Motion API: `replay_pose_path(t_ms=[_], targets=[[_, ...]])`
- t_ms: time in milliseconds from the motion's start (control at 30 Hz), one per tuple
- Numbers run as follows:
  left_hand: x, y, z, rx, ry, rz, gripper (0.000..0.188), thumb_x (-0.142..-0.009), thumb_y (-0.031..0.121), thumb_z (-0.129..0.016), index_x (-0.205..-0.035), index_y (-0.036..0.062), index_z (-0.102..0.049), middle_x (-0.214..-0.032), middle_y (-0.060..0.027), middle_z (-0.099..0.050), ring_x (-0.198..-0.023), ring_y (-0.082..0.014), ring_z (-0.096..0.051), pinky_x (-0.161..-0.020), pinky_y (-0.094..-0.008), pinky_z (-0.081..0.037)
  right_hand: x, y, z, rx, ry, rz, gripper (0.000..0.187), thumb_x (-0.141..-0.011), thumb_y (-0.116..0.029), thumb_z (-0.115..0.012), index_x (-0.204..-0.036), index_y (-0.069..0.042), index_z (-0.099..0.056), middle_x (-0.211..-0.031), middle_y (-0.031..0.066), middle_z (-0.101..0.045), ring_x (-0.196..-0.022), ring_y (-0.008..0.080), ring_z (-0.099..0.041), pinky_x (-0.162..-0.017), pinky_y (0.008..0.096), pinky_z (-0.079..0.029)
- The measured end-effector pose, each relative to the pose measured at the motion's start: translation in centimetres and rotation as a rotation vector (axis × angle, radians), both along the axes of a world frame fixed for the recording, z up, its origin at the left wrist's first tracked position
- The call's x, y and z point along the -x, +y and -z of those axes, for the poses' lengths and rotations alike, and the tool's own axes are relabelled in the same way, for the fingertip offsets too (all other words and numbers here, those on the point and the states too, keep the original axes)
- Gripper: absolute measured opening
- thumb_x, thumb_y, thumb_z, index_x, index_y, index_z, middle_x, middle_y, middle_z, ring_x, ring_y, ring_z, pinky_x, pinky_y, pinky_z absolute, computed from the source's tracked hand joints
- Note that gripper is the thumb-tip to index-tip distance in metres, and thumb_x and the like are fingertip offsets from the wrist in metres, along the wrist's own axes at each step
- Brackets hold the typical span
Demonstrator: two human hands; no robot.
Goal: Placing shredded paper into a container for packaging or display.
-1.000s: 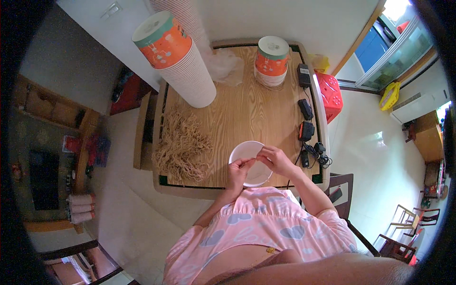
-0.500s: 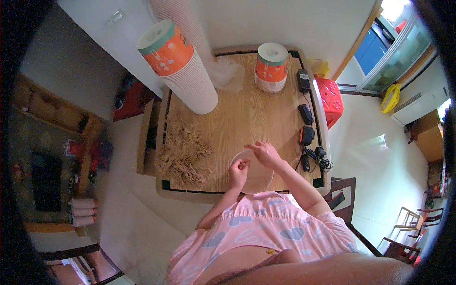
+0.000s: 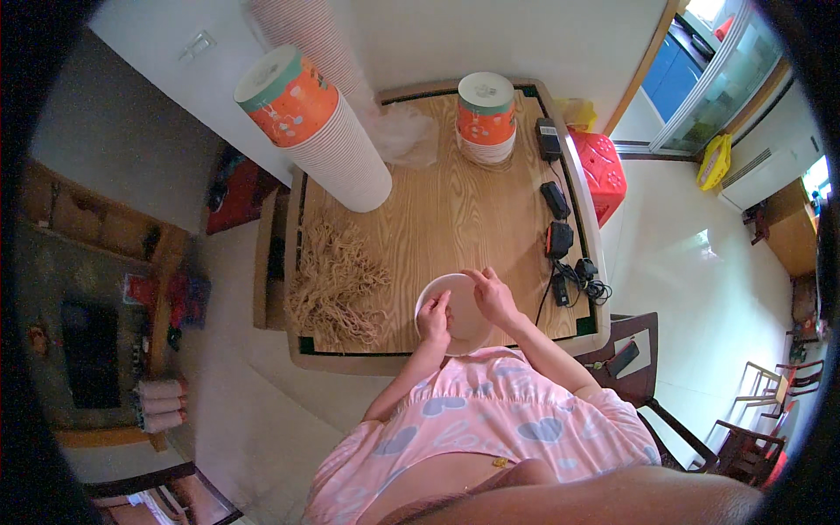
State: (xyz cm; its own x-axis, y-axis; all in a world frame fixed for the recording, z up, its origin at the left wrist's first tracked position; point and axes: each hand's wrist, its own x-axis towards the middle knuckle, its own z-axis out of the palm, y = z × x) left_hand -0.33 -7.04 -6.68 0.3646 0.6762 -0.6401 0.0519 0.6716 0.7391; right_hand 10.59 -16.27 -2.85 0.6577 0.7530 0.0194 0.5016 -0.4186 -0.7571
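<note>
Bending its fingers toward the thumb, the left hand [image 3: 435, 320] is over the left side of a white paper bucket [image 3: 472, 327]; whether something small is pinched there, I cannot tell. The right hand [image 3: 495, 299] is at the far right part of the bucket's rim, with the forefinger stretched out to the left; I cannot tell if it grips the rim or only lies near it. The bucket is at the near edge of the wooden table [image 3: 420, 232], open side up, just in front of the pink dress [image 3: 472, 407]. To the left of it lies a loose heap of brown string [image 3: 339, 287]. Farther back, a tall stack of buckets [image 3: 346, 162] leans at the left, and a short stack [image 3: 486, 124] is at the far side, with a clear plastic bag [image 3: 407, 140] between them. Along the right edge are a black adapter [image 3: 549, 140] and a tangled cable [image 3: 595, 290].
</note>
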Motion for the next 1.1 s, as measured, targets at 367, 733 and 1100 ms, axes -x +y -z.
replay_pose_path(t_ms=[367,733,1100], targets=[[-0.4,0.5,0.0,0.101,-0.100,-0.008,0.012,-0.073,0.019,-0.069,-0.078,0.0155,-0.059,-0.059,0.0059,-0.048,-0.046,-0.0057,-0.042,-0.038,-0.0193,-0.031,0.2,0.1,1.0,-0.003,-0.015,-0.014,0.037,-0.076,-0.002,-0.044,-0.110,-0.017,-0.053,-0.088,0.0161,-0.051,-0.079,0.0358,-0.056,-0.066,0.0422,-0.047],[-0.9,0.9,0.6,0.117,-0.155,-0.004,0.011,-0.073,0.019,-0.069,-0.078,0.0165,-0.059,-0.059,0.0055,-0.049,-0.045,-0.0062,-0.043,-0.038,-0.0196,-0.032,0.1,0.2,0.3,-0.004,-0.011,-0.029,0.036,-0.077,-0.001,-0.045,-0.107,-0.017,-0.054,-0.085,0.0162,-0.051,-0.079,0.0360,-0.055,-0.066,0.0423,-0.047],[-1.1,0.2,1.4,0.172,-0.122,0.001,0.004,-0.079,0.016,-0.062,-0.077,0.0136,-0.059,-0.052,0.0090,-0.039,-0.039,-0.0026,-0.031,-0.034,-0.0179,-0.023,-2.2,0.7,2.7,0.063,0.390,-0.099,0.025,-0.087,-0.026,-0.051,-0.096,-0.004,-0.059,-0.087,0.0117,-0.058,-0.078,0.0214,-0.056,-0.072,0.0318,-0.044]])
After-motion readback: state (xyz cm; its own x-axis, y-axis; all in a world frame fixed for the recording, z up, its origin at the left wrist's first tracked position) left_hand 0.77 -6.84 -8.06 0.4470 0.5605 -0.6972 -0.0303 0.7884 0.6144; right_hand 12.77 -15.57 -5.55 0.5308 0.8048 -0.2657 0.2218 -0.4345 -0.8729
